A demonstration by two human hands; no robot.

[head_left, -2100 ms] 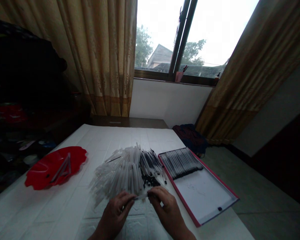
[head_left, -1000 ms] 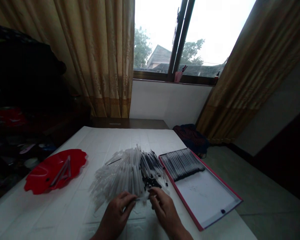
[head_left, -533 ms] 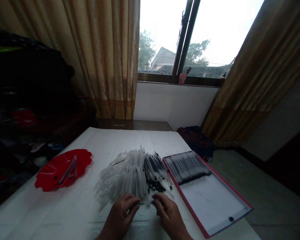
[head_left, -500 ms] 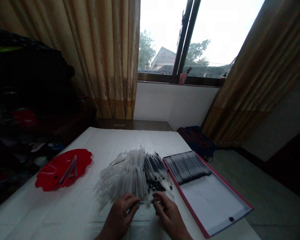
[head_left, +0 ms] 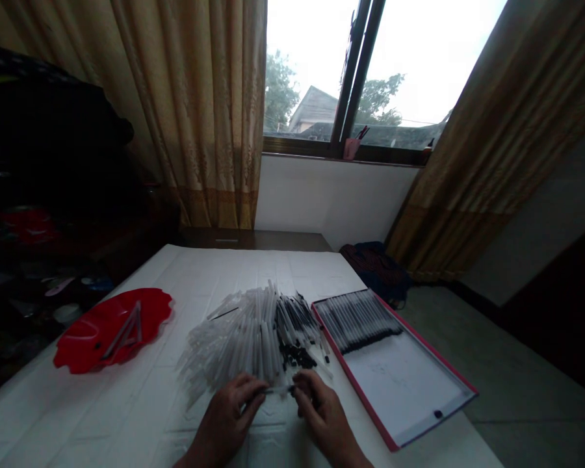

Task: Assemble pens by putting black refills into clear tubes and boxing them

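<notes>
My left hand (head_left: 229, 413) is closed in a pinch on one end of a slim, clear-barrelled pen (head_left: 277, 390). At its other end, a small black part sits in the fingertips of my right hand (head_left: 319, 406); whether it is a cap or a plug I cannot tell. The pen lies level between both hands, low over the near side of the table. Just beyond my fingers spreads a pile of clear pen barrels (head_left: 246, 338). Dark pen parts (head_left: 299, 322) and small black pieces (head_left: 297, 356) lie at the pile's right side.
On the right, a red-edged shallow box (head_left: 400, 396) holds a row of black-tipped pens (head_left: 358, 318) at its far end. A red scalloped dish (head_left: 146, 305) with a few clear pieces stands on the white table (head_left: 127, 416) at left. Dark cloth (head_left: 377, 266) lies past the far right corner.
The view has shifted slightly, so the scene sits a little further left. Both hands stay pinched on the pen, and its black end shows more plainly now.
</notes>
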